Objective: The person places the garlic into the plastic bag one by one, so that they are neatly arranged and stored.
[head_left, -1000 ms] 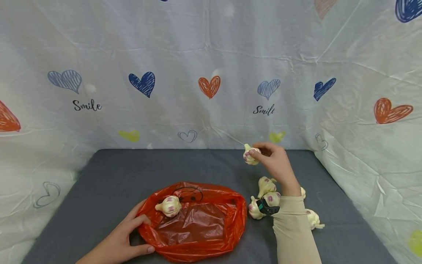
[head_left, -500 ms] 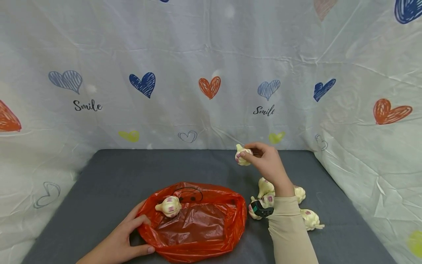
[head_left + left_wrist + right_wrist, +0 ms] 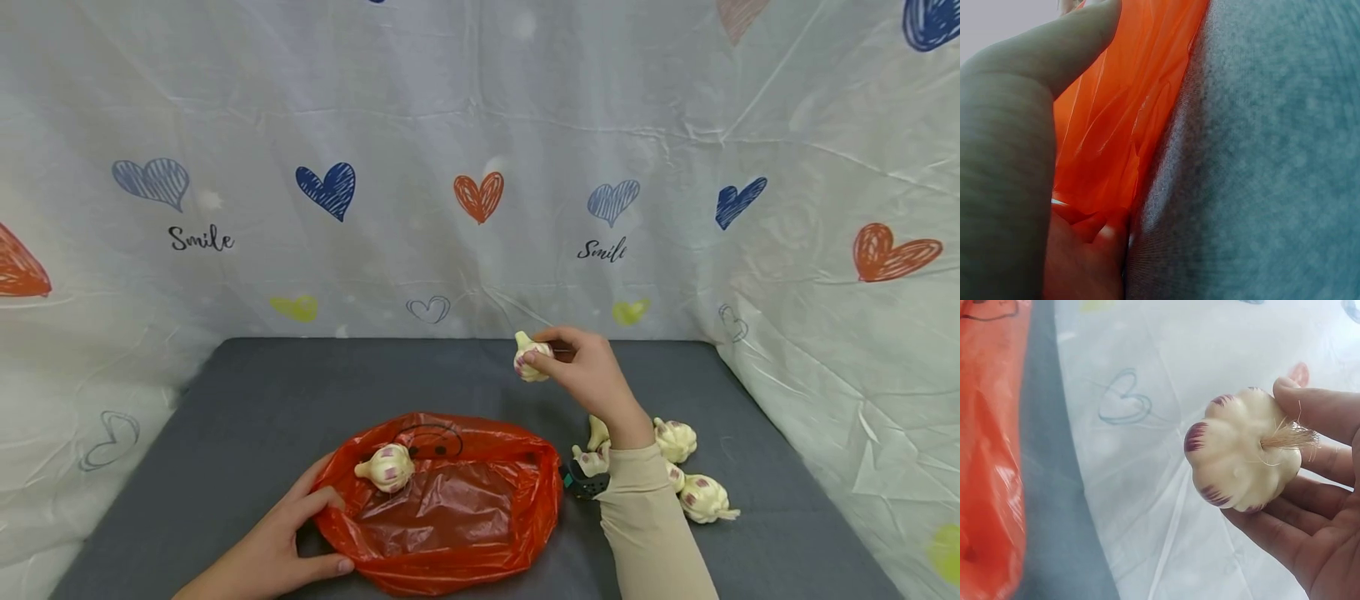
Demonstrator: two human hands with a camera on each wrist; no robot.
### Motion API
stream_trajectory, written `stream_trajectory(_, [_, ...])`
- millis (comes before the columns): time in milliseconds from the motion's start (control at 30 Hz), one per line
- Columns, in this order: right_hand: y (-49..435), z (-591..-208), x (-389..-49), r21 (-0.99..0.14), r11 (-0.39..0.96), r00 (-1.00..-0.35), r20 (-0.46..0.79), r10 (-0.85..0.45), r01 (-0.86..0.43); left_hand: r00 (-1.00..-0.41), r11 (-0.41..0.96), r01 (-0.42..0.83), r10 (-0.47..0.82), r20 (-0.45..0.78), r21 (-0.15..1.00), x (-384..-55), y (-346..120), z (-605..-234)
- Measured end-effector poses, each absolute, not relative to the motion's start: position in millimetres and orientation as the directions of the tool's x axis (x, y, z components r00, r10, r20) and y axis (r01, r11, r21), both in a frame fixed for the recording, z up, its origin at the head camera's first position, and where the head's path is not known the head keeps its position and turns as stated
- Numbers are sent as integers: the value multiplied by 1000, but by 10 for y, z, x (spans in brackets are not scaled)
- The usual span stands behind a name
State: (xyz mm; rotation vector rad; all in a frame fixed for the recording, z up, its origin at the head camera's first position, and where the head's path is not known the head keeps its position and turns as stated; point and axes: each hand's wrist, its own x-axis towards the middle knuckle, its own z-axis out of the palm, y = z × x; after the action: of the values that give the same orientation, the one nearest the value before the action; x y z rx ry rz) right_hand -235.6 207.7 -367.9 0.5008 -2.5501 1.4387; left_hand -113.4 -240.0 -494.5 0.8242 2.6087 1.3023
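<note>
In the head view my right hand (image 3: 588, 371) holds a garlic bulb (image 3: 532, 358) up over the back of the table, neck upward. The right wrist view shows thumb and fingers around this cream bulb (image 3: 1241, 453) with purple streaks and a tuft of dry roots. My left hand (image 3: 300, 533) grips the left side of an open red plastic bag (image 3: 442, 508), its thumb low at the front and its fingers at the rim. Another garlic bulb (image 3: 390, 468) lies inside the bag at its left. The left wrist view shows the thumb against the red plastic (image 3: 1116, 131).
Several more garlic bulbs (image 3: 705, 500) lie on the dark grey table (image 3: 300, 383) right of the bag, partly hidden by my right forearm (image 3: 652, 517). A white sheet (image 3: 405, 117) printed with hearts hangs behind and at both sides.
My right hand has moved left with the garlic bulb, from above the loose bulbs toward the bag's back right. The left hand and the bag have stayed in place.
</note>
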Motion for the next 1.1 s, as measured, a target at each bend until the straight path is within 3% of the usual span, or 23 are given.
stream_trajectory(1100, [1479, -3877, -2325, -789, 427, -868, 256, -426, -442, -869, 515, 379, 483, 105, 769, -1137, -2411, -4947])
